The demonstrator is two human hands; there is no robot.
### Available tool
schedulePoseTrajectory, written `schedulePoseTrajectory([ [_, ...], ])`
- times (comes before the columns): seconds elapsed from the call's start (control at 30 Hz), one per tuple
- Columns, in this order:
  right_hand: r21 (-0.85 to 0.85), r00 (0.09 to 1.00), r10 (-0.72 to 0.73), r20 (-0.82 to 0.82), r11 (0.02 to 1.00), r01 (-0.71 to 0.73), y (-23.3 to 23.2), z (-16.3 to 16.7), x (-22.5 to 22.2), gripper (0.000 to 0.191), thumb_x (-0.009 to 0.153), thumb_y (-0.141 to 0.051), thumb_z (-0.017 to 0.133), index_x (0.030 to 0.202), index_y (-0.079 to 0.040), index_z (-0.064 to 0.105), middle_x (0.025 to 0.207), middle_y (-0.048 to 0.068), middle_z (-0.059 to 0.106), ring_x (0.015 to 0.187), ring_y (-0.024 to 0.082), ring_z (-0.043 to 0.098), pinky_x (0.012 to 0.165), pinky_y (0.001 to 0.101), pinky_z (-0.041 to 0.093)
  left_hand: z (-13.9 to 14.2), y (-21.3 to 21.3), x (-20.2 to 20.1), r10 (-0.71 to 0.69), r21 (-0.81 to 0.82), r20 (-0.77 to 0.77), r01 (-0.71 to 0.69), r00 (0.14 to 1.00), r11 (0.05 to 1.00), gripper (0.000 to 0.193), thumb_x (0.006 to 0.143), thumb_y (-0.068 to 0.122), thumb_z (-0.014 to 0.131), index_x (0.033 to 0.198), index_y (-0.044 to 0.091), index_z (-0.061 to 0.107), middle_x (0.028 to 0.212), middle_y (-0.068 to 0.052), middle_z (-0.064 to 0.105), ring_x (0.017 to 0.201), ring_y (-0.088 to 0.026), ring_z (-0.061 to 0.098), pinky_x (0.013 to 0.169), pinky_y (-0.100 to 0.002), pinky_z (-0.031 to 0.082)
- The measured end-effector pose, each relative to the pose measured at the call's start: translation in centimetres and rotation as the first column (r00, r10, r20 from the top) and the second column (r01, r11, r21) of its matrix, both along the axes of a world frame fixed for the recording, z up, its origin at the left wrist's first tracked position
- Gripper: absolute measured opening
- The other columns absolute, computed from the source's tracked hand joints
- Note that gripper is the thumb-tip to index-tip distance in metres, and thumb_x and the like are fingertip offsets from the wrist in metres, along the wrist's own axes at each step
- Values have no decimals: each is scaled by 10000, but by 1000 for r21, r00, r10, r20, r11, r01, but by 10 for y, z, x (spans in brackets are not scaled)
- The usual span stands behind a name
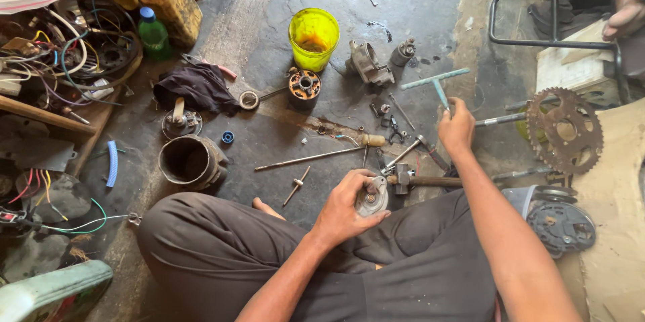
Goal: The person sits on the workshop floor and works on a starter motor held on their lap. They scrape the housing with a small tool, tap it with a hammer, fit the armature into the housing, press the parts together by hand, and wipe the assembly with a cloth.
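Note:
My left hand grips a small round metal motor end cap just above my crossed legs in dark trousers. My right hand reaches forward over the oily floor and closes on the stem of a teal T-handle wrench. Between the two hands lie a hammer, a long screwdriver with a pale handle and a few small metal bits. A grey motor housing and a copper-wound armature rest farther out.
A yellow plastic cup stands at the far middle. A cylindrical metal casing, dark rag, green bottle and tangled wires fill the left. A rusty sprocket and round cover lie right. Another person's feet rest by a metal frame.

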State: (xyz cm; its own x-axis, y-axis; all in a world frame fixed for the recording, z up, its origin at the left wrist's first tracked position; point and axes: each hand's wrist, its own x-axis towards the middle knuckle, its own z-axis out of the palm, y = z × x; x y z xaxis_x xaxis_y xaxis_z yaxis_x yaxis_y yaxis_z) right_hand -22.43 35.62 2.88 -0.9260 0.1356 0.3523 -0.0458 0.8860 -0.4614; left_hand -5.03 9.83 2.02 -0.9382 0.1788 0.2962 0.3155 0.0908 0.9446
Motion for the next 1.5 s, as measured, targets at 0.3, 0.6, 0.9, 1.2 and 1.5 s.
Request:
schedulePoseTrajectory([
  [0.3,156,947,289,140,938,-309,6,-15,42,423,780,-50,692,1202,-58,657,1168,201,673,1102,410,598,949,494,472,2,-5,0,26,6,39,-26,999,1000,522,740,221,899,1075,30,548,1268,-154,635,1069,-299,677,895,-369,563],
  [0.6,110,695,286,660,878,-465,18,-54,109,830,673,-47,754,1427,-182,435,1180,86,661,1169,313,592,924,513,418,0,-7,1,26,43,87,-29,996,999,413,793,168,808,1086,24,555,1155,-146,630,977,-294,670,857,-364,563],
  [0.9,-13,752,461,471,856,-517,13,-61,99,795,687,-39,770,1421,-111,474,1137,148,635,1069,366,646,909,473,523,1,-9,-3,23,27,-16,-22,1000,999,618,760,227,891,1246,55,550,1225,-129,590,1091,-280,653,930,-361,553],
  [1.2,-307,946,304,-117,894,-325,-21,6,123,813,923,107,627,1634,-36,262,1309,167,602,1223,278,600,1111,379,457,1,-14,-1,20,35,111,-24,994,999,762,723,255,882,1365,79,511,1261,-129,637,1199,-300,659,1013,-379,528],
  [1.5,-792,950,289,-122,548,-268,-65,106,206,523,1120,-167,519,1606,-45,370,958,60,650,666,64,594,631,227,505,2,-18,-3,-11,9,157,10,987,1000,796,699,267,897,1389,98,537,1293,-129,673,1212,-301,689,1024,-382,548],
])
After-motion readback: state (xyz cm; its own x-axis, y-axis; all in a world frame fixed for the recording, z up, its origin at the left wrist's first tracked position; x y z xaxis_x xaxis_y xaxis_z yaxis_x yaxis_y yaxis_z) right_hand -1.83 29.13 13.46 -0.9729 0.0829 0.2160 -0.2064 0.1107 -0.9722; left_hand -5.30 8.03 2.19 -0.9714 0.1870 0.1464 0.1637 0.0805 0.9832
